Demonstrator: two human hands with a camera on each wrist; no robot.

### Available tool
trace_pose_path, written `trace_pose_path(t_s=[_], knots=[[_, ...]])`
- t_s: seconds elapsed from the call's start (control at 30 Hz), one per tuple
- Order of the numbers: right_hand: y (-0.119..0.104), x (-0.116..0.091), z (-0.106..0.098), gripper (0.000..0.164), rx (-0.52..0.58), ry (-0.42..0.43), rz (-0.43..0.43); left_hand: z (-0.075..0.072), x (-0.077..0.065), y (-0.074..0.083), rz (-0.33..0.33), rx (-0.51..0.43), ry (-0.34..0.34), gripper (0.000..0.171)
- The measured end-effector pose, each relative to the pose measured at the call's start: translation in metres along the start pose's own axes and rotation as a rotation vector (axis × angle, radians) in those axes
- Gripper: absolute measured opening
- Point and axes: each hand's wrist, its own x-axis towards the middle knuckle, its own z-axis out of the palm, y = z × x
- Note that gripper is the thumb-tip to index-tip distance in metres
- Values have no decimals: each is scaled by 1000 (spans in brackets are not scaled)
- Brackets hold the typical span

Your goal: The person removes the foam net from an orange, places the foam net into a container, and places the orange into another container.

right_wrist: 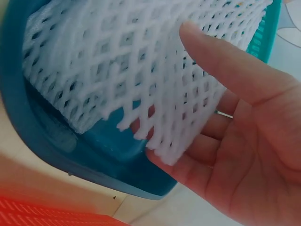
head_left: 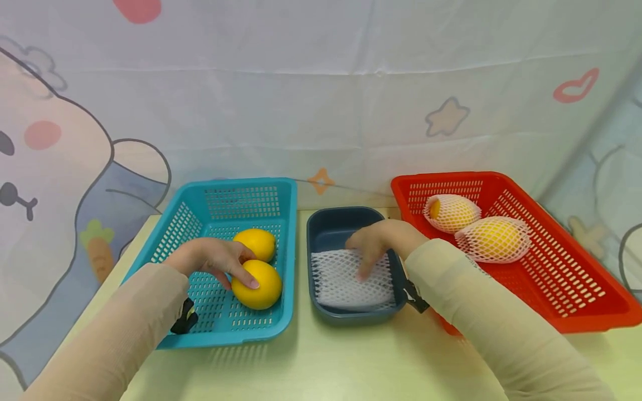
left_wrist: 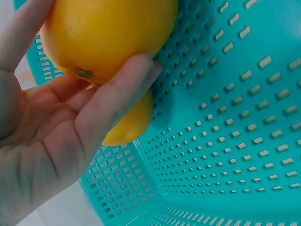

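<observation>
Both hands hold something: with my left hand [head_left: 220, 260] I grip the front fruit [head_left: 263, 292], yellow, its stem end turned towards my palm and my thumb laid against it. Just beyond that hand lies the rear fruit [head_left: 257, 244], also yellow, and around them stands the blue basket [head_left: 290, 245]. With my right hand [head_left: 373, 245] I pinch the edge of the white netting [head_left: 336, 281], thumb above and fingers beneath. It lies in the dark bin [head_left: 351, 320], between my two hands and right below the right one. Beyond my right wrist, further right, two netted fruits [head_left: 496, 239] sit side by side in the red basket [head_left: 572, 287]. Under my forearms is the pale table [head_left: 281, 373]; past my hands hangs a printed cloth [head_left: 301, 111].
</observation>
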Motion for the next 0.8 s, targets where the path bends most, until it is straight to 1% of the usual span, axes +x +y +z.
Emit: trace_pose_path(t_s=[0.17,0.33,0.47,0.67,0.8], knots=[[1,2,1,75,-11,14,9,0,-2,1,-2,-10,-5,83],[3,0,1,74,-5,36,30,-1,-5,1,24,-40,6,78],[3,-3,-1,72,5,51,29,-3,-8,1,35,-26,15,74],[3,-8,-3,69,32,60,30,-7,-14,2,36,-20,23,72],[4,-10,-5,68,21,59,20,-10,-17,4,38,-25,25,70]])
